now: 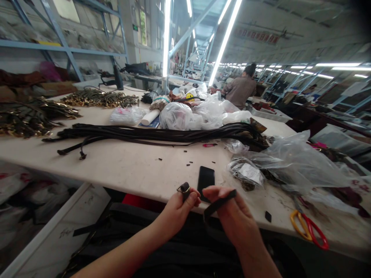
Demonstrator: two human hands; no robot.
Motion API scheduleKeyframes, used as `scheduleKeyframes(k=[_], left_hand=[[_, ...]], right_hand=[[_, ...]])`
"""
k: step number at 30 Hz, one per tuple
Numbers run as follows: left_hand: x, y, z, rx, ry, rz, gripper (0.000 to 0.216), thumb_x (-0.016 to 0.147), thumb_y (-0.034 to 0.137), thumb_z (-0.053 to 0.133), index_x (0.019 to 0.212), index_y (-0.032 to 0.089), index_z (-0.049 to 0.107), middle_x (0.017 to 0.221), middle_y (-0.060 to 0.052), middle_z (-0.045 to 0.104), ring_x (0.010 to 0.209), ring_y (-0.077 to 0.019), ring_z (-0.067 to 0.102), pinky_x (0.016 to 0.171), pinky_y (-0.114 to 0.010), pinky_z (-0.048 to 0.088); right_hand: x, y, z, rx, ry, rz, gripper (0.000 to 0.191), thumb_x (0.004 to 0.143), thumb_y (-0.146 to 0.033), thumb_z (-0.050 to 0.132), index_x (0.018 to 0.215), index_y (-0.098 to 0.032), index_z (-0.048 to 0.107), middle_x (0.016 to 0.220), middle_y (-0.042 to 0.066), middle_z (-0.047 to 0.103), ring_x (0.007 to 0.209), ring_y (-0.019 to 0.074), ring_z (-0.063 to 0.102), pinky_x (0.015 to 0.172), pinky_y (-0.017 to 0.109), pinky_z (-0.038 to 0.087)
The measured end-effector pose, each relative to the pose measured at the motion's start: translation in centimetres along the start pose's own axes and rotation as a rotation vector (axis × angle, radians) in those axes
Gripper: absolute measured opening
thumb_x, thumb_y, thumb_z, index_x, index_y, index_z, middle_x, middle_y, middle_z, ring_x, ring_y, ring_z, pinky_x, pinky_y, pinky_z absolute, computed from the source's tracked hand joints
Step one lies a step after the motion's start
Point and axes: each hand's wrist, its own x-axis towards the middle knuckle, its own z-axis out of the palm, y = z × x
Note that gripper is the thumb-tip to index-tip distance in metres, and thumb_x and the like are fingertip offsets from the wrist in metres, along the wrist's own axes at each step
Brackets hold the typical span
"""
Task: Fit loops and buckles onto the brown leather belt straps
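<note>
My left hand (177, 210) is closed on the end of a dark leather strap, pinching it just under a small metal ring (183, 189) threaded on its tip. My right hand (232, 213) is closed on another stretch of the same black strap (218, 204), which runs flat across my fingers and loops down between both hands. Both hands hover at the near edge of the white worktable (130, 170). A black phone (206, 178) lies on the table just beyond my fingers.
A long bundle of black straps (150, 134) lies across the table. Metal buckle piles (98, 98) sit at far left, plastic bags (185, 114) in the middle, clear bags (286, 158) at right. Red-and-yellow scissors (309, 228) lie near the right edge. A person (240, 88) works farther back.
</note>
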Motion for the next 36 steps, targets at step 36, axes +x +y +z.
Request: scheduleKeyframes(k=[36], left_hand=[[0.0, 0.3, -0.8, 1.009, -0.097, 0.232, 0.023, 0.088, 0.023, 0.040, 0.096, 0.016, 0.059, 0.091, -0.009, 0.064, 0.084, -0.0226, 0.059, 0.075, -0.036, 0.045]], right_hand=[[0.9, 0.3, 1.6, -0.149, -0.072, 0.364, 0.044, 0.079, -0.054, 0.054, 0.095, -0.014, 0.058, 0.056, -0.003, 0.041, 0.048, 0.0051, 0.032, 0.043, 0.018, 0.022]])
